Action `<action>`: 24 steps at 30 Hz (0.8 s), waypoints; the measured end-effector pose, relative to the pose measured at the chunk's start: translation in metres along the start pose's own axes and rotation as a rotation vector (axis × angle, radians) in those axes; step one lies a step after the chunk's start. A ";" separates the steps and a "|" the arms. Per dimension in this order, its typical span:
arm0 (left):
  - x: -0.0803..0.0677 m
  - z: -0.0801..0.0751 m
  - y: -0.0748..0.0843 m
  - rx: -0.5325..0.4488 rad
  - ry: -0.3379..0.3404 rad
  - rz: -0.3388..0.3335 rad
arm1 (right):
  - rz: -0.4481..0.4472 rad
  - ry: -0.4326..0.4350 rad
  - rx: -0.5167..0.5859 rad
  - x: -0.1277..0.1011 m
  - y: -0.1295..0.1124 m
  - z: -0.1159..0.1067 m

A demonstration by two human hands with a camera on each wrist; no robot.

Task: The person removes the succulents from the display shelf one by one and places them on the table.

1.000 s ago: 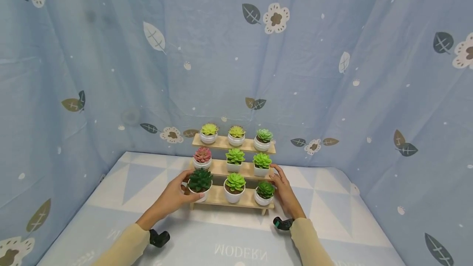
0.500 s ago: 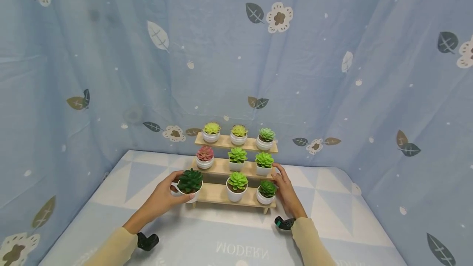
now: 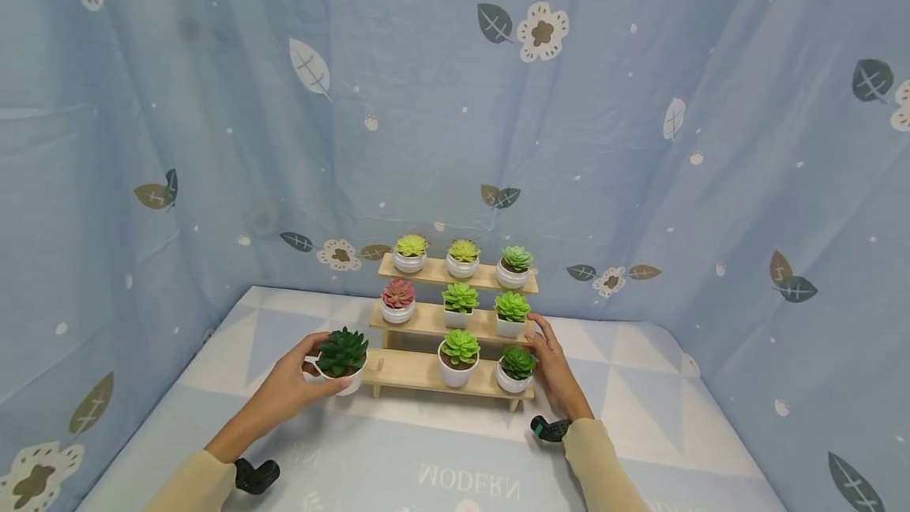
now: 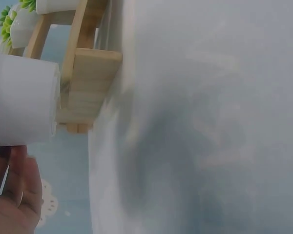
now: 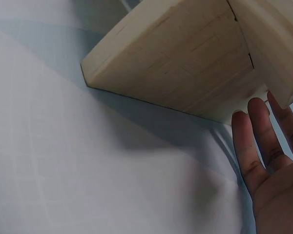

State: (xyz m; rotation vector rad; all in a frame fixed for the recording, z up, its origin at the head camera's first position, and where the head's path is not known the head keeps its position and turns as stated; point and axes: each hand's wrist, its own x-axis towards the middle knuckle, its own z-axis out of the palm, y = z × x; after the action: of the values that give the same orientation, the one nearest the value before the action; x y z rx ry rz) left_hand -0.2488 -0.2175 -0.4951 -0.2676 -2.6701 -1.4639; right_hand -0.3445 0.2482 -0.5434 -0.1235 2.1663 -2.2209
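My left hand (image 3: 295, 382) grips a white pot with a dark green succulent (image 3: 341, 359), held just left of the lowest step of a three-step wooden stand (image 3: 412, 370). In the left wrist view the white pot (image 4: 22, 100) fills the left edge beside the stand's end (image 4: 90, 73). My right hand (image 3: 550, 362) rests with straight fingers (image 5: 256, 141) against the right end of the stand (image 5: 185, 58). Two pots remain on the lowest step: a light green succulent (image 3: 459, 355) and a dark green one (image 3: 517, 367).
The middle and top steps carry three potted succulents each, among them a pink one (image 3: 397, 299). The stand sits on a blue and white patterned tabletop (image 3: 455, 457), enclosed by blue printed curtains (image 3: 213, 141) at the back and sides.
My left hand has lifted the dark green succulent pot off the left end of the lowest step and carried it leftward. The right hand stays at the stand's right end.
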 end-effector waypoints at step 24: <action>-0.041 -0.033 -0.024 0.024 -0.012 -0.140 | 0.016 -0.023 0.008 -0.002 0.000 0.001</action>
State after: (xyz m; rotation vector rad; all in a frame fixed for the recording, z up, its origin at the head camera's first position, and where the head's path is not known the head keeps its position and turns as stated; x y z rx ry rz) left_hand -0.2130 -0.2626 -0.5034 -0.0889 -2.7647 -1.4699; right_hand -0.3428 0.2477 -0.5429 -0.1301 2.1392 -2.2081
